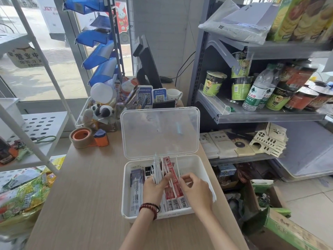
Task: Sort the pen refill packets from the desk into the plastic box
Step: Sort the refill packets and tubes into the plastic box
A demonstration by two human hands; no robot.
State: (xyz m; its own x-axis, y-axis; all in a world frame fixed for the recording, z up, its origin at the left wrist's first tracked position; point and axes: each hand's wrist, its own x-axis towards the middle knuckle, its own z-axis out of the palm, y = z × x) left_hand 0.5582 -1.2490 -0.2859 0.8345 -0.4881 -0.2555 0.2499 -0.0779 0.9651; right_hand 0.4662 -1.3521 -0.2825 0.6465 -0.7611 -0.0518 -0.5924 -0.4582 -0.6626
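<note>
A: We see the plastic box (198, 170) on the wooden desk (81, 195), with its clear lid (160, 132) standing open at the 12 o'clock side.

B: Yes, and both hands are inside the box. Our left hand (153, 190) is closed around a bundle of white and clear refill packets (157, 170), which stand tilted, their tops toward 12 o'clock. On this wrist we wear a dark red bead bracelet (149, 207).

A: And the right hand (196, 189)?

B: It is at the 3 o'clock side of the red refill packets (173, 184). Its fingers are curled narrow, the tips close together near a thin white divider (177, 165). We cannot tell if they really pinch something.

A: The red packets lie in the middle of the box, barcodes toward 6 o'clock. At the 9 o'clock side of the box lie the purple and white packets (135, 188), flat.

B: The compartment at the 3 o'clock side shows only white bottom. On the desk, at 10 o'clock from the box, we see a roll of brown tape (81, 138) in an orange dispenser (101, 138).
</note>
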